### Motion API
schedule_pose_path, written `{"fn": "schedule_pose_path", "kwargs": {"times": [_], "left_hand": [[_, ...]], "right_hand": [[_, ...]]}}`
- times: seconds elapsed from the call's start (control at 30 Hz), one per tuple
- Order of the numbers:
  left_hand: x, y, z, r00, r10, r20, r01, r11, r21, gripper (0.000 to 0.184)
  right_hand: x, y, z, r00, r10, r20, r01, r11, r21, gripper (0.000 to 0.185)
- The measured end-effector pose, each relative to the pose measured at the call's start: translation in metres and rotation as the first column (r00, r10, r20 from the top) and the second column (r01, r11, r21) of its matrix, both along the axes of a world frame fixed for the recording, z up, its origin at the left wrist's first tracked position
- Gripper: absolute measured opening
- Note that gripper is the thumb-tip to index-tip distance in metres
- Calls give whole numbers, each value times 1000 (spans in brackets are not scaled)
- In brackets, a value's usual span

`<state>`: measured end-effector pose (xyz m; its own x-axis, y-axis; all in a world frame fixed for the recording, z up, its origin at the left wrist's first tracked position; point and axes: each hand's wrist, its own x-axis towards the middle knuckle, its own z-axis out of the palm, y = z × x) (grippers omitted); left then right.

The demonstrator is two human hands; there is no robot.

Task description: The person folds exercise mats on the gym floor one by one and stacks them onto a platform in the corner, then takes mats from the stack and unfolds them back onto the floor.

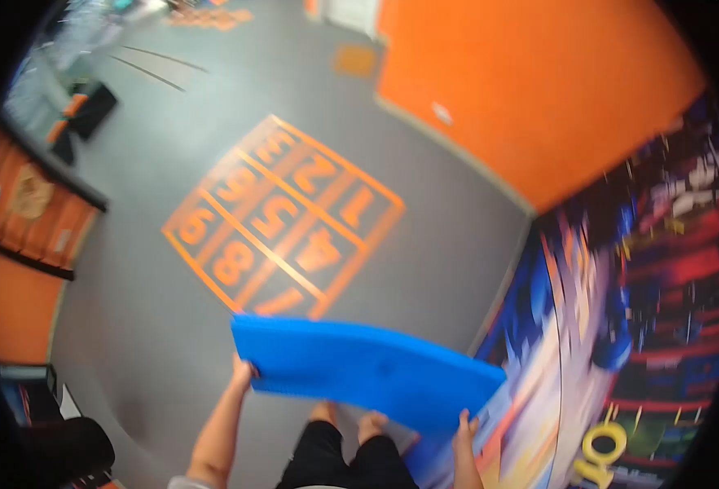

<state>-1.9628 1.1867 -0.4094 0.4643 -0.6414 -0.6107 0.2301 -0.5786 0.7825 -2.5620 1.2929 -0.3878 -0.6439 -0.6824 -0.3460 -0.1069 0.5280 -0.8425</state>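
Note:
A blue foam mat [375,371], flat and oblong with a slight bend, spans the space in front of my legs. My left hand [244,371] is closed on its left end, thumb near the edge and the other fingers mostly hidden. At the lower right corner my right hand [468,424] grips the mat, with some fingers out of sight behind it. The mat is held off the floor and tilted, its right end nearer to me. Below it show my bare lower legs and black shorts [347,460].
Orange numbered squares [282,216] mark the grey floor [449,269] ahead. An orange wall [522,90] stands at the upper right, and a colourful mural [587,342] covers the right side. Orange-fronted furniture [33,204] and a black rounded object [70,448] line the left.

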Motion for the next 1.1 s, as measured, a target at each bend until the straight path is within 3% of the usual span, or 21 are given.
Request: {"fn": "schedule_pose_path", "kwargs": {"times": [0.03,0.1,0.13,0.2,0.23,0.3,0.4,0.5,0.6,0.67,0.77,0.93,1.1], "left_hand": [[24,21,33,998,65,16,-65,998,7,21],[65,60,103,980,184,73,-179,982,-66,14],[91,85,136,983,167,76,-162,984,-69,22],[132,131,177,893,432,129,-405,894,-191,44],[156,156,198,895,437,95,-416,891,-180,62],[185,194,231,817,564,121,-501,798,-335,67],[204,237,280,737,671,85,-568,683,-459,79],[210,266,292,635,770,61,-637,566,-523,86],[201,286,293,531,844,81,-689,485,-539,89],[182,284,326,518,855,15,-788,484,-382,87],[148,294,317,332,933,140,-845,360,-395,80],[45,370,335,-117,974,193,-907,-25,-421,77],[-70,414,362,-492,846,208,-802,-347,-486,80]], "right_hand": [[13,-21,22,995,30,90,-38,995,95,82],[59,-81,57,935,178,308,-140,980,-143,90],[90,-119,71,921,229,315,-196,972,-132,83],[149,-174,94,906,294,304,-286,956,-73,69],[180,-200,103,871,350,344,-321,937,-140,78],[253,-245,134,797,440,415,-370,897,-240,96],[349,-287,188,550,689,472,-443,719,-535,86],[421,-331,191,296,828,477,-597,550,-584,102],[489,-378,153,137,840,524,-692,460,-556,96],[558,-417,152,71,838,541,-744,406,-531,94],[661,-412,131,-131,746,654,-867,233,-440,88],[801,-318,137,-390,612,688,-911,-148,-386,82],[885,-174,163,-571,446,689,-795,-510,-329,76]]}}
